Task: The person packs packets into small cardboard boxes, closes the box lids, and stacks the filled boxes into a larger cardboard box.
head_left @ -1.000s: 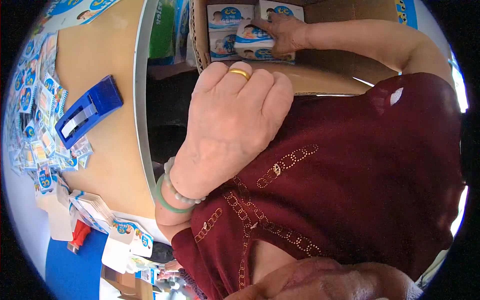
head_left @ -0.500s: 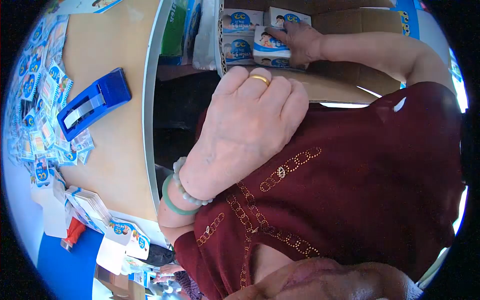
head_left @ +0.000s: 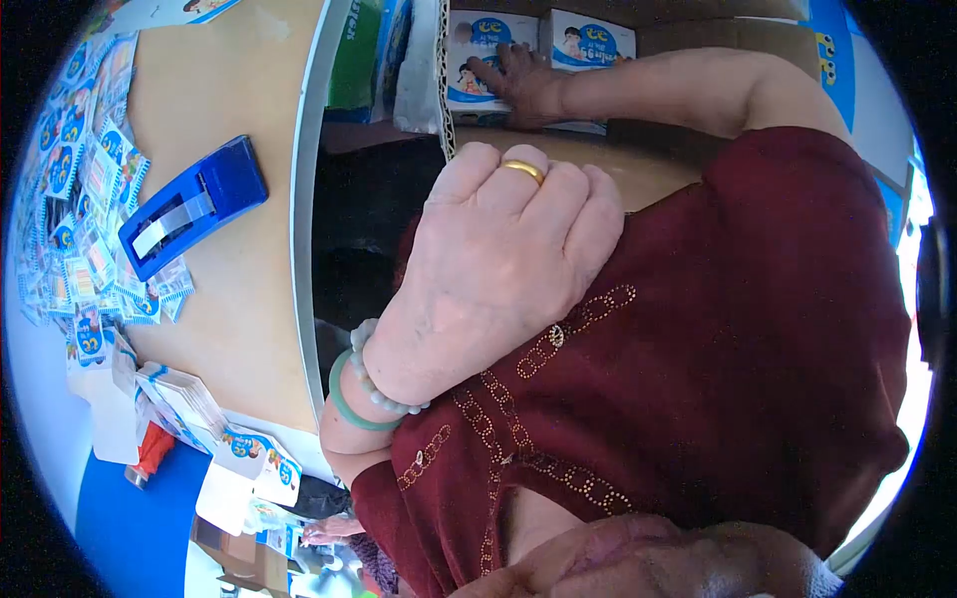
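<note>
My left hand [head_left: 498, 269], large in the centre, is curled into a fist with its back to the camera. It wears a gold ring, and its palm side is hidden. Inside a cardboard box [head_left: 718, 40] at the top, my right hand [head_left: 528, 85] rests with fingers spread over small white-and-blue boxes. Its fingertips touch one printed box [head_left: 469, 80] beside the carton's left wall. Another white-and-blue box [head_left: 592, 42] lies just right of the fingers.
A blue tape dispenser [head_left: 194, 207] stands on the wooden table [head_left: 239, 299] at left. Many small printed packets [head_left: 85, 199] lie beyond it. Folded cartons [head_left: 184, 404] are at lower left. A green box [head_left: 354, 60] stands beside the cardboard box. Another person's hand [head_left: 334, 528] shows at the bottom.
My right hand has moved left inside the cardboard box, and its fingers have spread. The small box it gripped earlier no longer sits raised in its grasp. My left hand stays curled.
</note>
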Demonstrator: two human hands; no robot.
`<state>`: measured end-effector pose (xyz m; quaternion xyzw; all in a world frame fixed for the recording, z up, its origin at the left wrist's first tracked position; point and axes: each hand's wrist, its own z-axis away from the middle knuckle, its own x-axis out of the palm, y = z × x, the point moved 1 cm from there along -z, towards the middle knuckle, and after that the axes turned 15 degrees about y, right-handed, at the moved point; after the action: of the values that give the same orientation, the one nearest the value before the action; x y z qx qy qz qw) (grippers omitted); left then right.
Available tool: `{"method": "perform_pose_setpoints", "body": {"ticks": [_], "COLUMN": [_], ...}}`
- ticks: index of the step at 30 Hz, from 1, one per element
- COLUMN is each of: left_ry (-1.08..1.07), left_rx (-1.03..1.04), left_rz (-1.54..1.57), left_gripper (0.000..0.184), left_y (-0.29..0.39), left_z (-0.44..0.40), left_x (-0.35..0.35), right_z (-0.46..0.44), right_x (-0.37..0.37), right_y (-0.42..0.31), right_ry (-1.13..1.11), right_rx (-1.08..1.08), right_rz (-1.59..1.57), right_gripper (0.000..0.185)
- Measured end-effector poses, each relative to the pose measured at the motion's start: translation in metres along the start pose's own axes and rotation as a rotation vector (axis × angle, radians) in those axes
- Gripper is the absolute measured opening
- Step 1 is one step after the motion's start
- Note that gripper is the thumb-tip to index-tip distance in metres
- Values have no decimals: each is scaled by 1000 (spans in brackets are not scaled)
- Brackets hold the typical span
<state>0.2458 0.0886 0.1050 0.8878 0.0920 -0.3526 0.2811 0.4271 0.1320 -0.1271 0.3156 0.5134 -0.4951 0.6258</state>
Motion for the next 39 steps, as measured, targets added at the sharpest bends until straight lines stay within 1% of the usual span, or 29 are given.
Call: {"method": "perform_pose_setpoints", "body": {"ticks": [2,4,5,6,8,9,11,15,17,18,20,24,25,27,29,31,33,34,35,36,38,39], "left_ry": [-44,-8,10,28,18,12,38,7,33,32,56,91,86,91,4,-19,-6,7,12,8,65,71], "left_rx": [-23,-11,-5,1,0,-3,-2,-12,29,30,35,33,33,28,16,34,37,30,42,44,62,53], "left_rz": [20,11,3,-4,-13,-18,-10,-16,-44,-47,-22,-50,-39,-39,-38,-29,-17,11,4,5,2,29], "left_gripper": [27,27,27,27,27,27,27,25,24,24,22,20,20,19,18,20,22,22,15,9,8,8], "left_y": [2,1,0,0,-1,-1,0,3,0,-1,-2,0,1,4,7,9,11,11,11,12,11,11], "left_z": [0,0,-1,-1,-2,-1,-1,-4,-4,-4,-2,-1,0,2,0,0,-1,-2,-4,-6,-6,-5], "left_x": [0,5,6,7,5,5,5,4,6,7,8,6,6,5,1,-2,-6,-6,-9,-12,-13,-13], "right_z": [-1,-15,-22,-25,-24,-26,-33,-37,-51,-57,-55,-13,-5,8,13,23,17,21,25,24,25,26], "right_x": [0,-10,-12,-13,-10,0,22,23,-8,-27,-41,-54,-45,-10,-10,2,-3,-12,-21,-32,-33,-17], "right_y": [4,30,33,27,12,9,12,22,26,33,44,88,98,113,110,114,110,105,100,94,86,90], "right_ry": [0,-10,-157,-155,-246,-248,-160,-145,-295,-391,-478,-494,-486,-176,-146,52,-53,-22,10,-89,-94,-33], "right_rx": [20,45,63,63,47,42,-27,-66,63,82,102,287,282,252,268,217,377,342,308,292,255,235], "right_rz": [41,-475,-407,-408,-253,-258,-294,-381,-349,-157,43,262,276,179,100,167,83,116,151,203,245,247], "right_gripper": [98,102,104,104,105,105,105,101,98,93,88,78,78,72,75,73,56,57,58,62,65,72]}}
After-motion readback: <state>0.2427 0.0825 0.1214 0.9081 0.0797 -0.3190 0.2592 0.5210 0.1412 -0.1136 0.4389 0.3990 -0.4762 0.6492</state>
